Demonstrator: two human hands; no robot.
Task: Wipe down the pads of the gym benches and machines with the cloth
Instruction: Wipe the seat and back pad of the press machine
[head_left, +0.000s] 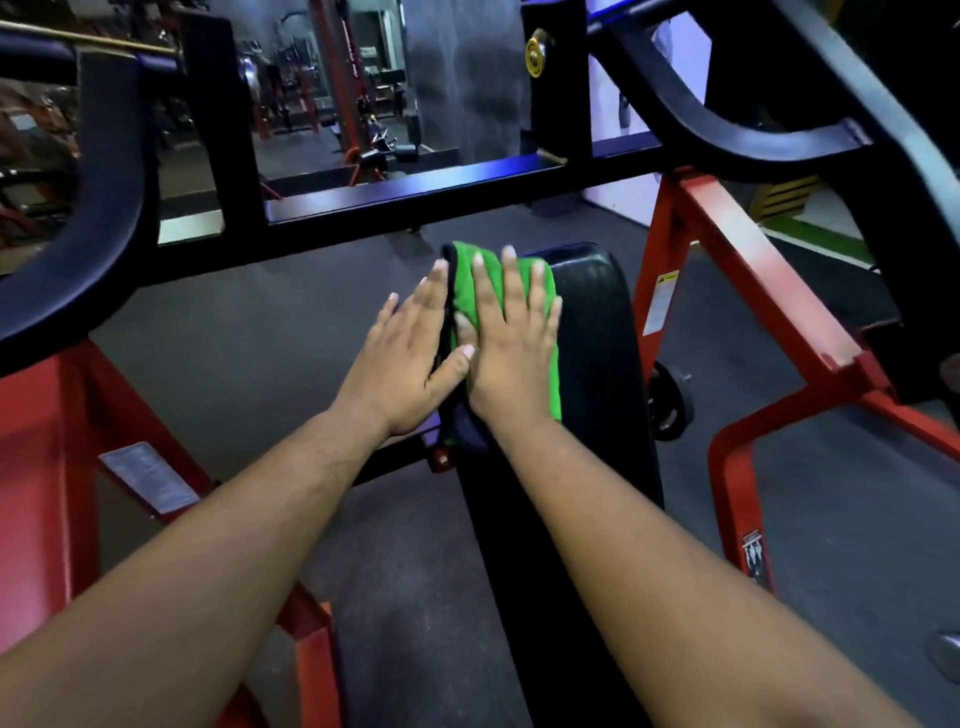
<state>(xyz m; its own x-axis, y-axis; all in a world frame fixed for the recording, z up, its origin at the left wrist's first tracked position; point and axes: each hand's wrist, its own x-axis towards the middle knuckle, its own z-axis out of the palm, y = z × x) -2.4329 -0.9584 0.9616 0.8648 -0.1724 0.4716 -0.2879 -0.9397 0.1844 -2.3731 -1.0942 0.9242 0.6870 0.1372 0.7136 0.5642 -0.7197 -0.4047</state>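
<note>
Machine frame (727, 270), red and black, surrounds the work area; I note a black crossbar (415, 197) ahead. The black pad (597, 332) runs away from me down the centre, and its far end is where work stands. The green cloth (545, 374) lies flat on the pad's left portion, draped over its left edge. My right hand (511, 353) presses it down, fingers straight and spread. My left hand (410, 358) rests flat against the pad's left edge, thumb touching the cloth — hands side by side, neither clamped. Recommendation: keep even palm pressure, make overlapping strokes along the pad, and cover the edges — likely missed otherwise.
</note>
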